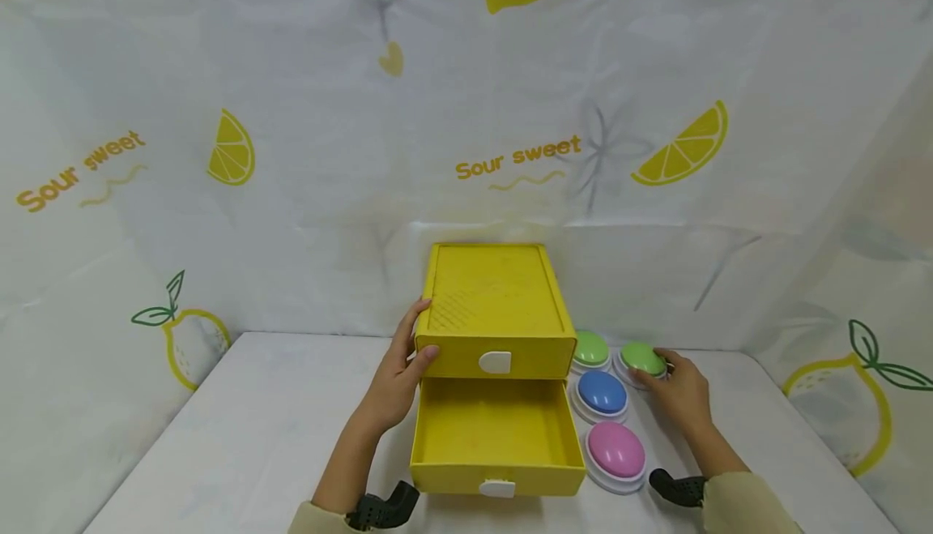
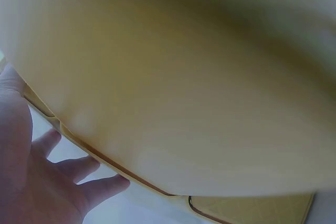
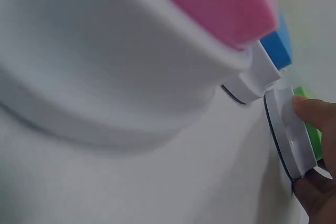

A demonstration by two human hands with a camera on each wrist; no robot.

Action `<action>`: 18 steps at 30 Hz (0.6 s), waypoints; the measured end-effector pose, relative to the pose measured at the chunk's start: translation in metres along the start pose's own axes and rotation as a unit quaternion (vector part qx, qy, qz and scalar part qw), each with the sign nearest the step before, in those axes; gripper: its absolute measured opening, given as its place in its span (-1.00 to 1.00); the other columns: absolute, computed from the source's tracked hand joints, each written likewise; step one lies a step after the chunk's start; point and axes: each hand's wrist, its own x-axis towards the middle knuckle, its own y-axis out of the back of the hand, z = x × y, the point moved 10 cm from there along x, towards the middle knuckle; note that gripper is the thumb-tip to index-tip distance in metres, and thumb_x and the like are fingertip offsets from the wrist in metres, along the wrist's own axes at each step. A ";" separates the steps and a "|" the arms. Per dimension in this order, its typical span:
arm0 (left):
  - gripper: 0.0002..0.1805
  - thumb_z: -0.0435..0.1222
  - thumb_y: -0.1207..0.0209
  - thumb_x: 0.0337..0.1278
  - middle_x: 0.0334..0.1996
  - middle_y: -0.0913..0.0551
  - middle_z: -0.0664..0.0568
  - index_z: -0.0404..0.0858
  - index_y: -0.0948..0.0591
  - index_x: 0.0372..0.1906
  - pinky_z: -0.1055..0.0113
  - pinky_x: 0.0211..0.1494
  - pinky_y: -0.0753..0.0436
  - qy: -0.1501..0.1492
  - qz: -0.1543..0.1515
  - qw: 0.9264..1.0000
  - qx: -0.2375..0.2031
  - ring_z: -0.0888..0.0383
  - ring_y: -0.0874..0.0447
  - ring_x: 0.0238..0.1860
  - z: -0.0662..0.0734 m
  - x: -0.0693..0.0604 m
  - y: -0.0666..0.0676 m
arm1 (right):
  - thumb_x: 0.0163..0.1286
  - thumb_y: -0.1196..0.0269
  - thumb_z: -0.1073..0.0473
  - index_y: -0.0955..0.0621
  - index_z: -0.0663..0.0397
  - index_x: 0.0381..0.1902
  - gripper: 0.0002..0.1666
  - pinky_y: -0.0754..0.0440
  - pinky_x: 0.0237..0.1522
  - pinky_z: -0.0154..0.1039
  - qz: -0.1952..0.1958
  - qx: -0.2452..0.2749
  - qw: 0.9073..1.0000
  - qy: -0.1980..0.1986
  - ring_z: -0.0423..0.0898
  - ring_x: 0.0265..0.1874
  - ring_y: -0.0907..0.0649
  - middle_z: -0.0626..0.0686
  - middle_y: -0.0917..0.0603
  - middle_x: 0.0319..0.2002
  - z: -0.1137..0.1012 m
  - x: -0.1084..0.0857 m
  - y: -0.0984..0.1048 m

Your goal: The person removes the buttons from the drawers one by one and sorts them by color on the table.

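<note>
Yellow walls made up the small cabinet (image 1: 492, 287) beside the fingers of the left hand (image 1: 389, 384). Those fingers were spread and fairly straight against its side, with the thumb at the front corner of the closed upper drawer (image 1: 452, 364). They seemed to brace the cabinet rather than clutch it, perhaps because a light box with its lower drawer (image 1: 445, 479) pulled out might shift at a nudge. That drawer jutted below the left thumb and to its right.

Over on the far side of the cabinet, the fingers of the right hand (image 1: 683, 395) were bent round a green button (image 1: 641, 357), thumb on the near edge and other fingers behind, parted only by the button's own width. Its smooth dome probably made holding it by the sides the surest choice (whether its base fully touched the counter (image 1: 291, 420), I couldn't tell from where I stood).

Left of the right fingers stood a second green button (image 1: 589, 348); nearer the person were a blue button (image 1: 602, 393) and, nearer still, a pink button (image 1: 616, 451). Their cluster beside the cabinet presumably kept them all in easy reach of the right fingers.
</note>
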 end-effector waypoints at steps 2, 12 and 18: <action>-0.33 -0.16 0.05 0.59 0.55 -0.21 -0.17 0.31 0.02 0.59 -0.16 0.31 -0.56 0.000 0.000 1.000 -0.001 -0.21 -0.43 0.40 0.000 0.000 0.000 | 0.36 -0.36 -0.06 -0.36 0.49 0.38 -0.10 -0.47 0.24 0.32 -0.012 -0.005 1.000 0.003 0.46 0.26 -0.48 0.56 -0.44 0.29 0.001 -0.002 -0.001; -0.32 -0.15 0.05 0.60 0.62 -0.06 -0.06 0.28 0.03 0.60 -0.21 0.37 -0.51 -0.003 -0.004 1.000 -0.001 -0.22 -0.40 0.43 0.004 0.001 -0.003 | 0.37 -0.35 -0.07 -0.33 0.44 0.43 -0.09 -0.35 0.35 0.36 -0.035 -0.002 0.999 -0.011 0.49 0.36 -0.37 0.54 -0.38 0.35 0.005 0.000 0.003; -0.32 -0.16 0.05 0.60 0.59 -0.13 -0.09 0.29 0.03 0.60 -0.19 0.34 -0.53 0.003 0.001 1.000 -0.002 -0.21 -0.43 0.40 0.003 -0.001 -0.002 | 0.37 -0.35 -0.02 -0.27 0.54 0.41 -0.07 -0.37 0.33 0.38 -0.071 -0.035 0.997 0.018 0.53 0.31 -0.38 0.61 -0.36 0.33 -0.005 0.007 -0.004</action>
